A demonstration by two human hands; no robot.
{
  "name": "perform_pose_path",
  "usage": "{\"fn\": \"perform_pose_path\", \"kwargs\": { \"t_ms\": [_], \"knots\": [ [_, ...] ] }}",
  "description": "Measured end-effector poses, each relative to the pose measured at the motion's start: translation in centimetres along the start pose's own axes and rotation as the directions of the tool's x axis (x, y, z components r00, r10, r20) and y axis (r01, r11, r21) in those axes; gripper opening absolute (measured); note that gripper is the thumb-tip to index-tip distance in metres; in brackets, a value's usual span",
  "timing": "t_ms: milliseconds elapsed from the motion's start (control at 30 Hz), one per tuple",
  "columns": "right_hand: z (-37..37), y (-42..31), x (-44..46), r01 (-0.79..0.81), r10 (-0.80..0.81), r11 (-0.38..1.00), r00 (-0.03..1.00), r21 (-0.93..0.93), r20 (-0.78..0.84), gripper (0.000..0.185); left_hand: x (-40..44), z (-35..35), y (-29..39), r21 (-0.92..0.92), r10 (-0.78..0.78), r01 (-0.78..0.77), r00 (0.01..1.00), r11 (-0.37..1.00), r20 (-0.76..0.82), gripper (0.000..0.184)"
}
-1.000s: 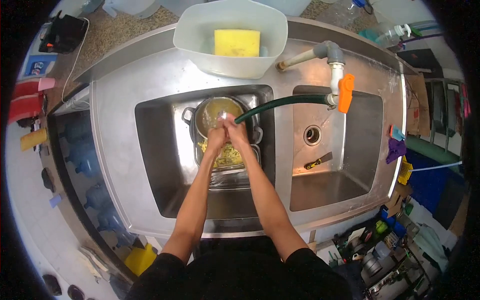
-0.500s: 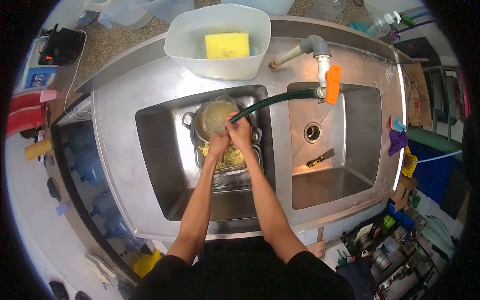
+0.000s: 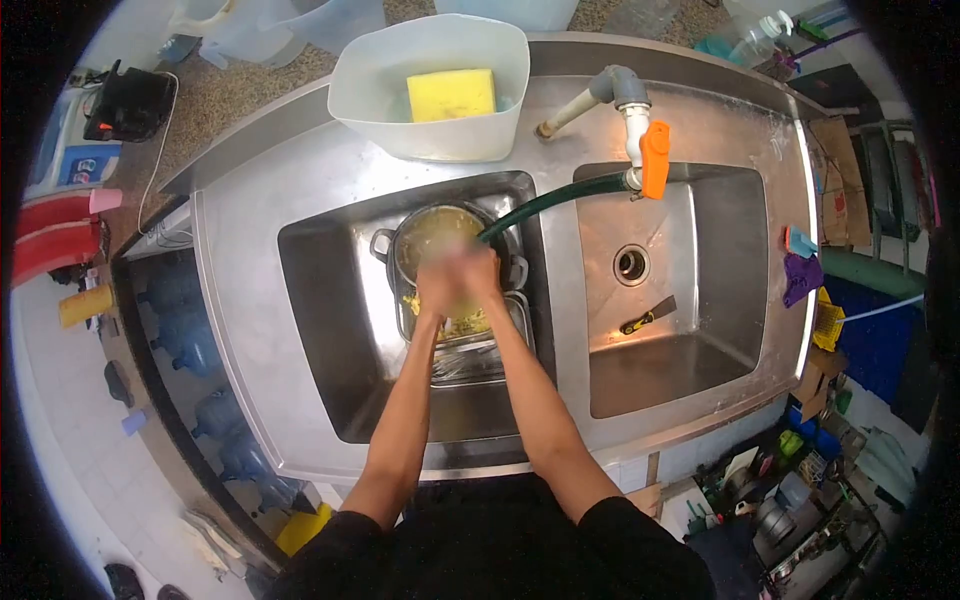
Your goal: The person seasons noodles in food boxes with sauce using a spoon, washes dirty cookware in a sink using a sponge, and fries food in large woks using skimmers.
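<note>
My left hand [image 3: 437,287] is over the lower edge of a round metal pot [image 3: 410,236] in the left basin; its fingers are blurred. Close beside it, my right hand [image 3: 478,270] is at the end of a dark green hose [image 3: 560,196] that runs from the tap. The two hands are together, and the hose's tip is hidden in the blur. Cloudy liquid shows in the pot. Below the hands, a metal tray holds yellow food bits [image 3: 468,324], partly covered by my wrists.
A translucent tub [image 3: 430,140] with a yellow sponge [image 3: 451,95] stands behind the left basin. The tap has an orange handle [image 3: 655,160]. In the right basin [image 3: 640,385] a scraper [image 3: 649,315] lies below the drain [image 3: 631,265].
My hands have come closer together over the pot's lower edge, my right hand moving down with the hose end. The whole view has shifted slightly.
</note>
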State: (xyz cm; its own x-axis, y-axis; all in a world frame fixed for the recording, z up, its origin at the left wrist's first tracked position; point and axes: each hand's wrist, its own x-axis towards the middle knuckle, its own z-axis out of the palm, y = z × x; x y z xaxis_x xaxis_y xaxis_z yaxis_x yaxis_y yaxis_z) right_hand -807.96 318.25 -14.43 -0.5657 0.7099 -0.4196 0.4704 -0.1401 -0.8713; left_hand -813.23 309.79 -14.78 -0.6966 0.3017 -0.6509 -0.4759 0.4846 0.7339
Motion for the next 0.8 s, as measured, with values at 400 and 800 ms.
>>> {"fn": "perform_pose_path", "kwargs": {
  "t_ms": [400, 800],
  "knots": [
    [-0.3, 0.8, 0.0, 0.075, -0.078, 0.994, 0.996, -0.074, -0.046, 0.025, -0.3, 1.0, 1.7, 0.230, 0.248, -0.212, 0.959, 0.950, -0.139, 0.036],
    [1.5, 3.5, 1.5, 0.034, -0.012, 0.930, 0.998, 0.367, -0.060, 0.022, 2.5, 0.1, -0.3, -0.098, 0.171, -0.164, 0.983, 0.981, 0.063, 0.015]
  ]
}}
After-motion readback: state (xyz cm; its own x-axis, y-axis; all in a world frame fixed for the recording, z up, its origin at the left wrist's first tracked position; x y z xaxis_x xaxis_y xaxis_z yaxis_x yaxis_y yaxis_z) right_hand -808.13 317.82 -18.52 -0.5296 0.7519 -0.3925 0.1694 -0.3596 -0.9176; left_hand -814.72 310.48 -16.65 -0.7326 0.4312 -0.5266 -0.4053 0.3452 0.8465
